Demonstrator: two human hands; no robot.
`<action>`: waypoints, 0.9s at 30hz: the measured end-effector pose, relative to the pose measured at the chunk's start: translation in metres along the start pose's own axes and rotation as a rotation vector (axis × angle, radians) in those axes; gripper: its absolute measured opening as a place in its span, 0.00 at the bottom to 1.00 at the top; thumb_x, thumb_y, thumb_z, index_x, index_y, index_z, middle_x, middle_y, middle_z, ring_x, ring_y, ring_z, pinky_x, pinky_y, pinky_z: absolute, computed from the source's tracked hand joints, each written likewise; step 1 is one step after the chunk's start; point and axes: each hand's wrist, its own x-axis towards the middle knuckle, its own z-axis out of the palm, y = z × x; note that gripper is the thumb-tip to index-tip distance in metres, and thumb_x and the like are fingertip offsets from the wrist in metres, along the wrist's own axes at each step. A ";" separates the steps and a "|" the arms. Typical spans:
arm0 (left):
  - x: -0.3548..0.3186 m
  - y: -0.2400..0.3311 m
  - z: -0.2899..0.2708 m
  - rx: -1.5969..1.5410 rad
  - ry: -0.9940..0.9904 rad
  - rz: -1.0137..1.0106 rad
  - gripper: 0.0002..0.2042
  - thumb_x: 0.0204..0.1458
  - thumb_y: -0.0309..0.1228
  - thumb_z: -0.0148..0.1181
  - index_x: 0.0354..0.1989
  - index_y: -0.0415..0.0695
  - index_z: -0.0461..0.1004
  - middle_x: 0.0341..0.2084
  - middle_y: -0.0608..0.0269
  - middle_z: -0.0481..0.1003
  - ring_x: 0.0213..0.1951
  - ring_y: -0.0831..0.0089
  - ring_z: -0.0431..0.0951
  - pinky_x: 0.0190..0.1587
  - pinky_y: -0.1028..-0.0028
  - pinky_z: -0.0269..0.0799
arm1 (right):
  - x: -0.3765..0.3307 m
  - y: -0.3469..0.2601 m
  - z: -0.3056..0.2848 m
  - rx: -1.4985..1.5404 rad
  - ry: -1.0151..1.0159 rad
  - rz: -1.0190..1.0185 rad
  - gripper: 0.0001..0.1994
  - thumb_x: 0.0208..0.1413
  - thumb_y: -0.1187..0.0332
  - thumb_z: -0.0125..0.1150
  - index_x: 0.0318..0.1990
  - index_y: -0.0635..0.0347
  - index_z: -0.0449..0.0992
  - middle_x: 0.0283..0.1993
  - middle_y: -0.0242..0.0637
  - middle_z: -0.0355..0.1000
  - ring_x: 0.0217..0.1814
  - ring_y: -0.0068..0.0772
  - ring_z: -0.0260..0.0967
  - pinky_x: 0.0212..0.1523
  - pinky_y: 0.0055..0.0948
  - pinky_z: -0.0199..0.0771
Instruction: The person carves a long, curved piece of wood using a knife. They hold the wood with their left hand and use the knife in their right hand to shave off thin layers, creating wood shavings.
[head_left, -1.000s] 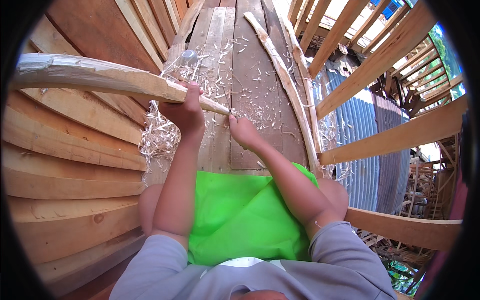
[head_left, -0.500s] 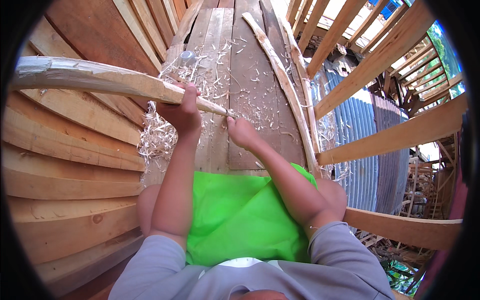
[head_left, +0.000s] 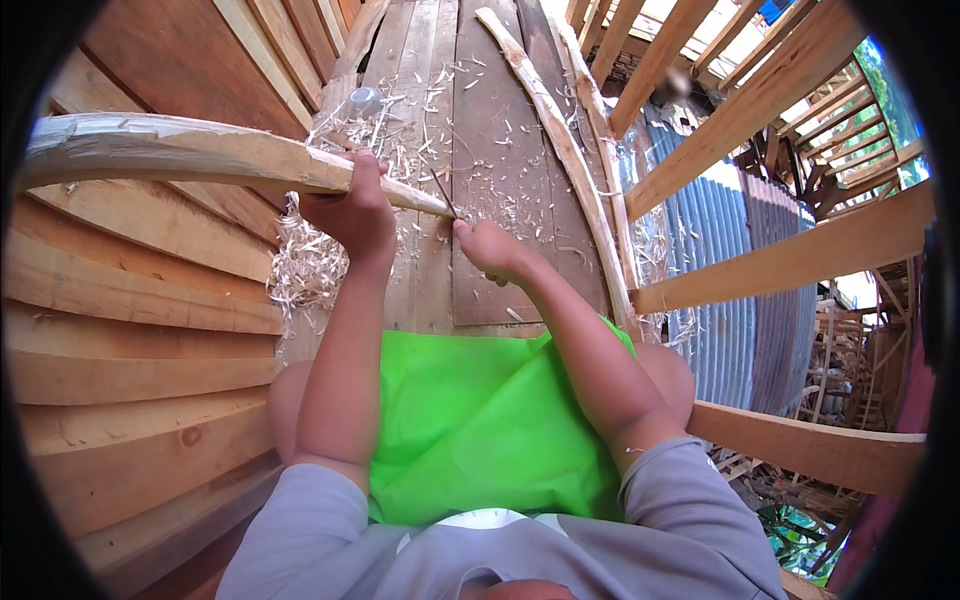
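Observation:
My left hand grips a long pale wooden pole that runs from the left edge toward the middle, its bark partly shaved off. Just right of the pole's tapered end, my right hand is closed on the handle of a small knife, whose thin blade points up against the pole's tip. Both forearms reach forward over bright green cloth on my lap.
Dark floor planks ahead are strewn with wood shavings, with a heap by my left wrist. A second stripped pole lies on the planks. Stacked boards rise at left; timber rails and corrugated metal stand at right.
My right hand has shifted slightly, keeping the blade at the pole's tip. The left hand holds the pole as before.

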 end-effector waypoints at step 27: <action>-0.009 -0.008 0.001 -0.002 -0.094 0.146 0.04 0.39 0.19 0.54 0.24 0.38 0.67 0.15 0.59 0.72 0.21 0.71 0.74 0.33 0.70 0.72 | 0.024 0.010 0.005 -0.019 0.109 -0.060 0.29 0.66 0.51 0.33 0.40 0.72 0.73 0.31 0.49 0.73 0.27 0.42 0.72 0.27 0.43 0.74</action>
